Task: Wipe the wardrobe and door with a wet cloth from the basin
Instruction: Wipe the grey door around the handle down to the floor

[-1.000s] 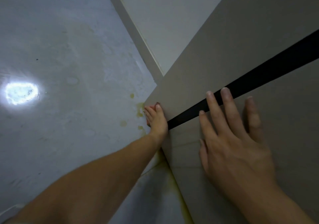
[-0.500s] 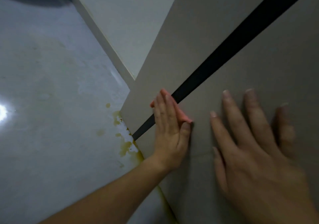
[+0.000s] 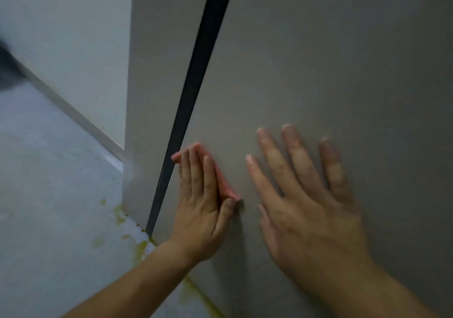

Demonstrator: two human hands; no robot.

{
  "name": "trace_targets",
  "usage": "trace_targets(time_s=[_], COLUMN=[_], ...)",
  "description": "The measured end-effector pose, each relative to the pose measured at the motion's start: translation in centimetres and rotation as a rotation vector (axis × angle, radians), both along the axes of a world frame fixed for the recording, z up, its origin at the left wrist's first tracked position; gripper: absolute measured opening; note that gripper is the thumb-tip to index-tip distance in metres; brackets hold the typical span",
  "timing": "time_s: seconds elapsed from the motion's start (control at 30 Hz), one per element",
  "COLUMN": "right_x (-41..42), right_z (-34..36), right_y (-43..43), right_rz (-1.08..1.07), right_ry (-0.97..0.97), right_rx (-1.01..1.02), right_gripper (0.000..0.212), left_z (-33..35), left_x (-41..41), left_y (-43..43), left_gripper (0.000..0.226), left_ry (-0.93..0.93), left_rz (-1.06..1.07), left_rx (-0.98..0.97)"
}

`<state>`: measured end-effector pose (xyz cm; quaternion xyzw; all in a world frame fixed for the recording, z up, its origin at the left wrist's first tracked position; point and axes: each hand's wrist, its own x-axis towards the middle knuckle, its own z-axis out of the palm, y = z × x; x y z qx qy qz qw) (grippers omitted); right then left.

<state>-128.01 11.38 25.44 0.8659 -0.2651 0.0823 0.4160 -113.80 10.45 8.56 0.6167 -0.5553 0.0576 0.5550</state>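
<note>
The grey-beige wardrobe fills the right of the view, with a black gap running down between its two door panels. My left hand lies flat with straight fingers on the right panel just beside the gap, pressing a pink cloth against it. Only the cloth's edges show past the fingers. My right hand rests flat on the same panel, fingers spread, a little to the right of the left hand and holding nothing.
A white wall with a skirting board meets the wardrobe's left side. The pale floor carries yellowish stains along the wardrobe's base. A dark blurred shape sits at the far left edge.
My left hand has slid with the pink cloth from the wardrobe's bottom corner up and across the black gap onto the right panel. The view has swung upward; my right hand stays flat.
</note>
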Motion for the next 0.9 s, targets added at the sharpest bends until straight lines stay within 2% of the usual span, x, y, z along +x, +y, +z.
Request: trace_targets(time_s=[0.07,0.23,0.3,0.37,0.47,0.63,0.73,0.83,0.9], right_x=[0.0,-2.4,-3.2,-3.5,-3.5,-3.1,-3.0,-2.5,-1.7], right_z=[0.2,1.7,1.7,1.7,1.5,1.1,0.1,-2.0,-3.5], right_y=[0.1,0.8,1.0,1.0,0.9,0.9,0.7,0.6,0.4], right_rz=[0.008,-0.025,-0.038,-0.043,-0.061,-0.066,-0.044,-0.020,-0.019], right_ry=[-0.006,-0.117,-0.149,-0.136,-0.087,-0.069,-0.013,0.089,0.168], right_rx=[0.013,-0.045,-0.068,-0.077,-0.083,-0.065,-0.035,0.010,0.039], right_gripper=[0.060,0.069,0.069,0.068,0.070,0.065,0.064,0.064,0.066], left_z=[0.1,10.1,9.8,5.8,-0.1,4.5,1.6,-6.1,-8.7], left_x=[-0.2,2.1,1.3,-0.7,-2.9,-2.0,-3.3,-6.7,-7.4], left_y=[0.1,-2.0,-1.7,-0.7,1.0,-0.9,-0.7,1.6,2.0], left_gripper=[0.078,0.077,0.078,0.081,0.079,0.078,0.075,0.075,0.074], left_ry=[0.013,-0.161,-0.174,-0.170,-0.061,-0.007,0.063,0.308,0.471], left_rz=[-0.008,-0.013,-0.038,-0.056,-0.031,-0.015,-0.005,-0.006,0.013], left_rx=[0.005,-0.170,-0.184,-0.115,0.004,-0.113,-0.126,0.069,0.162])
